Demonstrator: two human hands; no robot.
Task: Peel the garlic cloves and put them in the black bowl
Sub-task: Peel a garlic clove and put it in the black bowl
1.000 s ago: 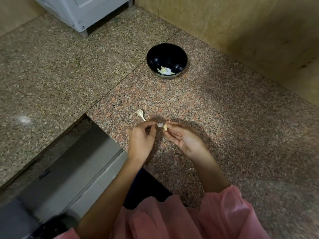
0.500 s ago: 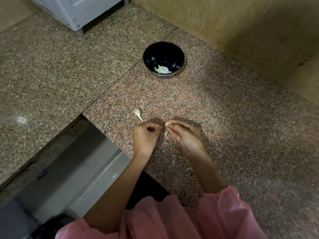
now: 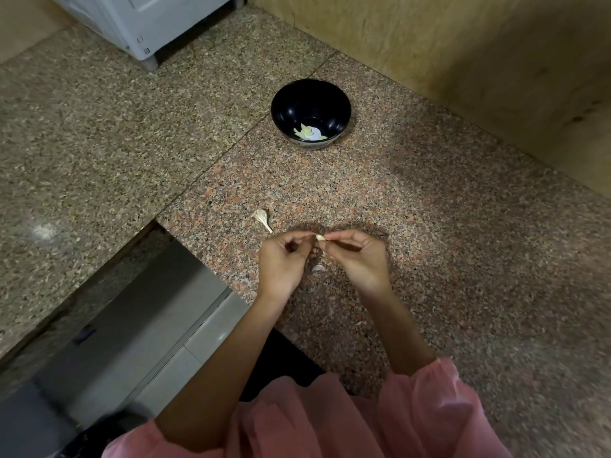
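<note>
Over the granite tabletop (image 3: 429, 226), both hands, left (image 3: 281, 259) and right (image 3: 358, 256), kept a pinching grip on one garlic clove (image 3: 319, 237); it looked liable to slip, landing short of the black bowl (image 3: 310, 104).

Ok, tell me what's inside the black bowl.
At the bottom of the black bowl lie a few pale pieces that look like peeled garlic cloves, beside a white patch. The bowl's near wall hides part of the bottom, so an exact count is not possible.
</note>
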